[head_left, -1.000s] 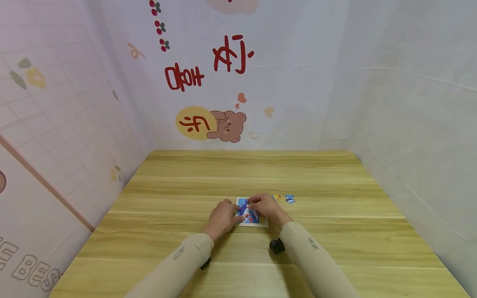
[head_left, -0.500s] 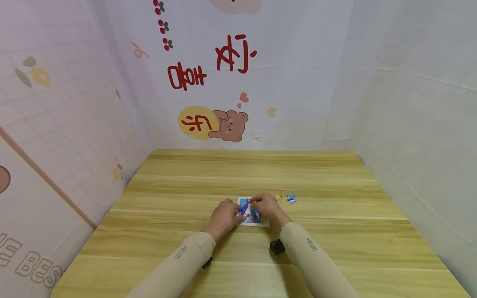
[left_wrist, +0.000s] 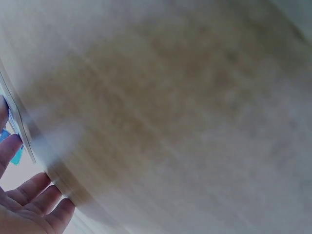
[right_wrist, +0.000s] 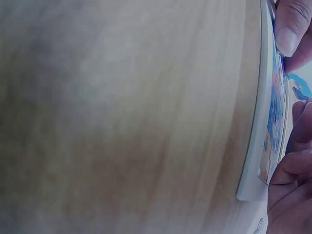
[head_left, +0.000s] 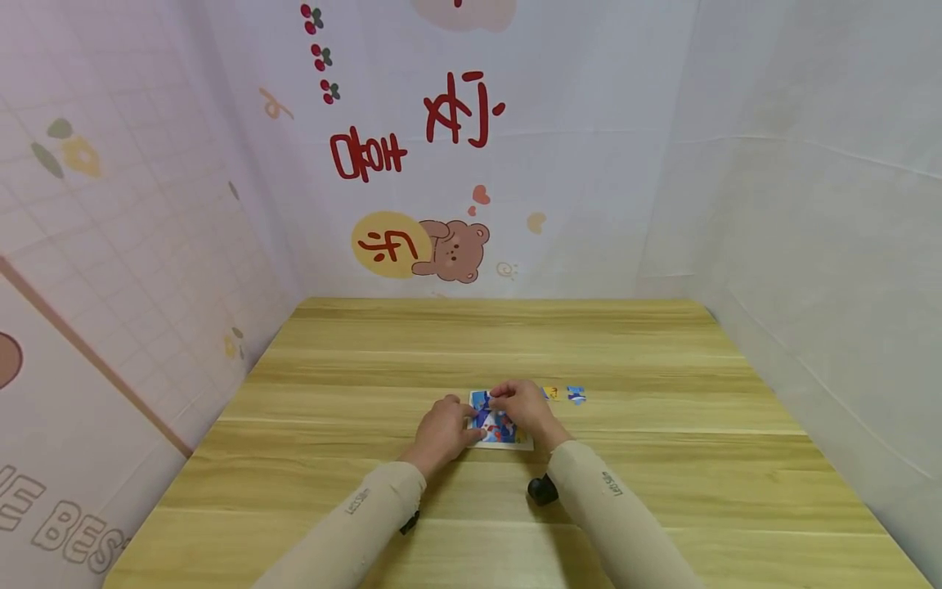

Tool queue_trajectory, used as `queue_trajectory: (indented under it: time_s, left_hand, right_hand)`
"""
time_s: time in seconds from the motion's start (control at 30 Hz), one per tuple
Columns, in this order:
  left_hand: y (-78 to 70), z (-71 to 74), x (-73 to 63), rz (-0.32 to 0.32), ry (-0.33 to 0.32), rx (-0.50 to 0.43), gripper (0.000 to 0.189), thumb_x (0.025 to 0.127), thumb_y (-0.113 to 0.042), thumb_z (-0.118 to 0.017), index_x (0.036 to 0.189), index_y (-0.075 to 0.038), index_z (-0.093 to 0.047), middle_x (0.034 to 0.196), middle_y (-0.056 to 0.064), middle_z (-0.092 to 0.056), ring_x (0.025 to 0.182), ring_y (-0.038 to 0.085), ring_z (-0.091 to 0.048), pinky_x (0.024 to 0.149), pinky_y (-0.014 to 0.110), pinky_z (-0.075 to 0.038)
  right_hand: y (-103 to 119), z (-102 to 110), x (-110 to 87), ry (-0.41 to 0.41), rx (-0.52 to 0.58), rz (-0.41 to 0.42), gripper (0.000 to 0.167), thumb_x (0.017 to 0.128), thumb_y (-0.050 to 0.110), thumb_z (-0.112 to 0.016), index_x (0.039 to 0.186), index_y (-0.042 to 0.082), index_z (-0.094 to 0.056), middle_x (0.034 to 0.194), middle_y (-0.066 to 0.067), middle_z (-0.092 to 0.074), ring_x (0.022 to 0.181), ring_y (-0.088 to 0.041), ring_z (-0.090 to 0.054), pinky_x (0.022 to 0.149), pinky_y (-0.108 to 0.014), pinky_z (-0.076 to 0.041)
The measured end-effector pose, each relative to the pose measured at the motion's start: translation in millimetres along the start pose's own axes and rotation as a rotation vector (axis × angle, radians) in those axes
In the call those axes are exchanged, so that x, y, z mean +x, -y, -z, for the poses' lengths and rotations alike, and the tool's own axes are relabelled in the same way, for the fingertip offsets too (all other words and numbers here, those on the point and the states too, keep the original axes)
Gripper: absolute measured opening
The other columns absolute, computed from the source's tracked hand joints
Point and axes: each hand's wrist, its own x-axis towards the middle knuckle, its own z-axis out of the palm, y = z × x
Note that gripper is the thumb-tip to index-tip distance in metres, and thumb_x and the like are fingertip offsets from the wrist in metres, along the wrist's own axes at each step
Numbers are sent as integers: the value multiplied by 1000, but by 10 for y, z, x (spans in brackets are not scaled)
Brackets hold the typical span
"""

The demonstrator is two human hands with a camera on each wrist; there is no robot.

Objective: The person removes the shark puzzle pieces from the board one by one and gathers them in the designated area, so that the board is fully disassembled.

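A small jigsaw puzzle in a white-rimmed tray (head_left: 524, 446) lies on the table, printed in blue with red and yellow bits. My left hand (head_left: 441, 429) holds steady at the tray's left side, thumb and fingertips resting on its edge and picture. Over the upper part of the puzzle, my right hand (head_left: 524, 406) pinches a blue puzzle piece (right_wrist: 301, 87), which tilts up off the picture in the right wrist view. The right hand's fingers cover part of the tray in the head view. In the left wrist view, fingers (left_wrist: 36, 192) of the left hand spread beside the tray.
Two loose puzzle pieces, one yellow (head_left: 551, 393) and one blue (head_left: 576, 395), lie just right of the right hand. The wooden table (head_left: 353, 352) meets printed white cloth walls (head_left: 589, 204) at the back and sides. Black wrist cameras (head_left: 543, 491) hang under the sleeves.
My right hand has lifted slightly with its fingers still pinched over the upper part of the puzzle. The left hand stays at the tray's edge.
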Motion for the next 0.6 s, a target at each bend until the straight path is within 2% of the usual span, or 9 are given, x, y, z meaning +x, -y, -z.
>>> queue_trajectory:
  time_s: [0.27,0.6]
  left_hand:
    - [-7,7,1,-9,-4,1,35,85,-26,-79,109,-1,-75,99,11,-62,88,26,-59,80,44,-51]
    - [25,-29,15,-2,-11,14,35,85,-28,-79,108,-3,-75,99,10,-62,87,25,-59,78,42,-51]
  right_hand:
    - [-28,-34,29,-18,11,-8,7,94,10,-67,99,6,-69,89,-5,-66,69,-17,-59,64,-28,-49]
    - [-1,19,-7,-24,92,19,14,96,10,-64,107,5,-71,94,-6,-67,72,-20,-60,66,-30,-51]
